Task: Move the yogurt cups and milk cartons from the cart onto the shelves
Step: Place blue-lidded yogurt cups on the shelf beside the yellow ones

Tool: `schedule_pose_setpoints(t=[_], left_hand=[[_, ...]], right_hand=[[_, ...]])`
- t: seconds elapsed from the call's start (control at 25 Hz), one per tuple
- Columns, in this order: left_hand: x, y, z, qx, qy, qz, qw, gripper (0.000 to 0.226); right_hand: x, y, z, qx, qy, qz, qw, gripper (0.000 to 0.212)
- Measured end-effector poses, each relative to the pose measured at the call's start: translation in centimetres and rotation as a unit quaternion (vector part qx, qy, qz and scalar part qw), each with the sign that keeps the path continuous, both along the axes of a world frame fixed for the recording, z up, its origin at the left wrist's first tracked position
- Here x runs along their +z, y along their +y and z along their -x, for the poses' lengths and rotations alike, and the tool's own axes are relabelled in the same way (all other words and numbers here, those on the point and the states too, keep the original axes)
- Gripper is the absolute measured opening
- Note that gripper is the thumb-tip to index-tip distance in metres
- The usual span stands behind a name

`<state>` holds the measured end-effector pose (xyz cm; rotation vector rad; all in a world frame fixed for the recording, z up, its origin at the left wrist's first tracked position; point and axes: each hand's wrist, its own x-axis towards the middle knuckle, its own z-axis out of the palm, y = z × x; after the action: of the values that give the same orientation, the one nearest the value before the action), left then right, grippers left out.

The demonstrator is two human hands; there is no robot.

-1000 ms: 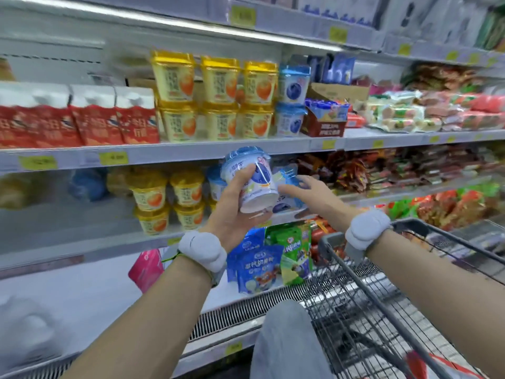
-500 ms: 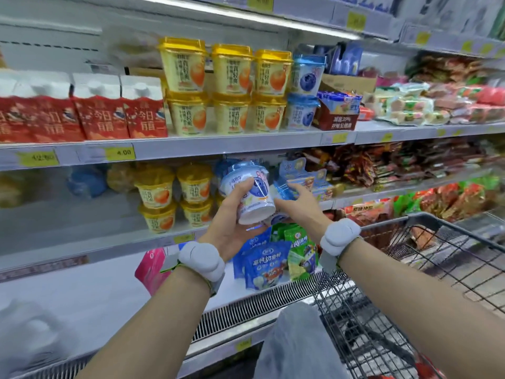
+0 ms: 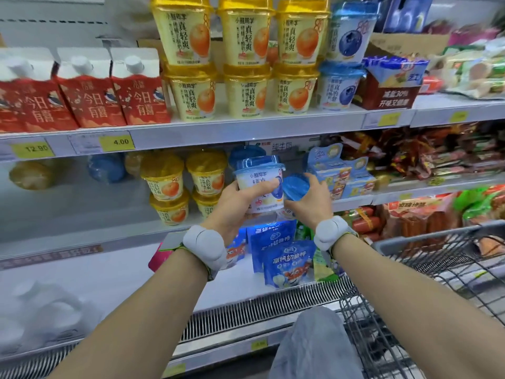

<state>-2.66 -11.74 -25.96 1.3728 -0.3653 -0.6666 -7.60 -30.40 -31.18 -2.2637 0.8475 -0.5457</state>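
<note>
My left hand (image 3: pixel 232 205) grips an upright blue-lidded blueberry yogurt cup (image 3: pixel 261 177) in front of the middle shelf (image 3: pixel 410 191). Right beside it, my right hand (image 3: pixel 311 203) holds a second blue-lidded cup (image 3: pixel 295 187), tilted with its lid facing me. Yellow orange-flavour yogurt cups (image 3: pixel 164 184) stand stacked on the same shelf just to the left. The upper shelf (image 3: pixel 218 132) carries red-and-white milk cartons (image 3: pixel 90 91), more yellow cups (image 3: pixel 243 58) and two stacked blue cups (image 3: pixel 345 54). The wire cart (image 3: pixel 426 269) is at the lower right.
Blue boxed packs (image 3: pixel 338 173) stand on the middle shelf just right of my hands. Blue snack pouches (image 3: pixel 284 258) hang below them. Packaged sausages and snacks (image 3: pixel 426 160) fill the shelves to the right. The cooler's grille edge (image 3: pixel 246 310) runs below; my knee (image 3: pixel 314 348) is near the cart.
The view has moved closer to the shelves. Both hands have moved nearer the middle shelf, the left cup now more upright, the right hand's cup showing its lid.
</note>
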Motion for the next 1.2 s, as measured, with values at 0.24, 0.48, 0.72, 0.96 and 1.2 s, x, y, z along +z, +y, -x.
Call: schedule_pose_setpoints(t=[0.24, 0.48, 0.72, 0.96, 1.2], left_hand=[[-0.8, -1.2, -2.3, 0.056, -0.051, -0.027, 0.997, 0.044], [-1.2, -1.5, -3.4, 0.047, -0.048, -0.027, 0.997, 0.063], [-1.9, -2.5, -3.5, 0.024, -0.066, -0.036, 0.997, 0.057], [-2.0, -3.0, -3.3, 0.031, -0.085, -0.039, 0.995, 0.05], [-1.5, -3.0, -2.8, 0.065, -0.132, -0.049, 0.988, 0.064]], right_hand=[[-1.2, -1.2, -4.1, 0.025, 0.04, 0.071, 0.996, 0.084], [-2.7, -2.0, -6.3, 0.02, 0.093, 0.096, 0.991, 0.068], [-2.5, -2.5, -7.7, 0.01, 0.123, 0.103, 0.987, 0.054], [-3.5, -2.8, -8.3, 0.014, 0.13, 0.095, 0.987, 0.068], [-4.3, -2.1, -6.2, 0.008, -0.073, 0.007, 0.997, 0.062]])
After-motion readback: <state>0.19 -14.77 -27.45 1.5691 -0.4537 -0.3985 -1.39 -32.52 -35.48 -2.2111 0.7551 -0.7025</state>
